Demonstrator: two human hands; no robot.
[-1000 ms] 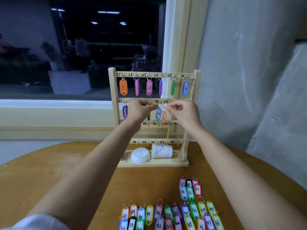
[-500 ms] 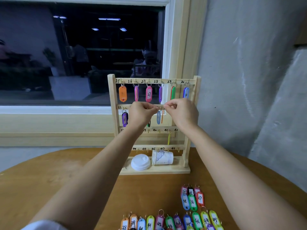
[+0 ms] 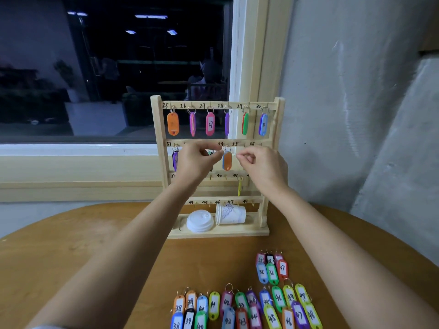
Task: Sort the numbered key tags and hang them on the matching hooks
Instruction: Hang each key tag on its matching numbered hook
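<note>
The wooden hook rack (image 3: 279, 162) stands at the table's far edge, with hooks numbered 25 to 48. Its top row carries several tags. On the second row an orange tag (image 3: 227, 160) hangs below labels 34 and 35, a blue tag just behind it. My left hand (image 3: 198, 163) is curled left of it, forefinger tip at the tag's upper edge, thumb apart. My right hand (image 3: 260, 166) is a little to the tag's right, thumb and forefinger pinched together with nothing visible between them. A purple tag (image 3: 175, 160) hangs at 31 and a yellow tag (image 3: 240, 188) at 41. My left hand hides hooks 32 and 33.
Several loose numbered tags (image 3: 247, 307) lie in rows on the round wooden table (image 3: 71, 245) near me, with a small cluster (image 3: 272, 269) further right. A white lid (image 3: 200, 220) and a tipped paper cup (image 3: 231, 214) rest on the rack's base. Window and wall stand behind.
Both hands were pinched together at the second-row hook. They have drawn apart and the orange tag now hangs free between them. The camera has tilted slightly.
</note>
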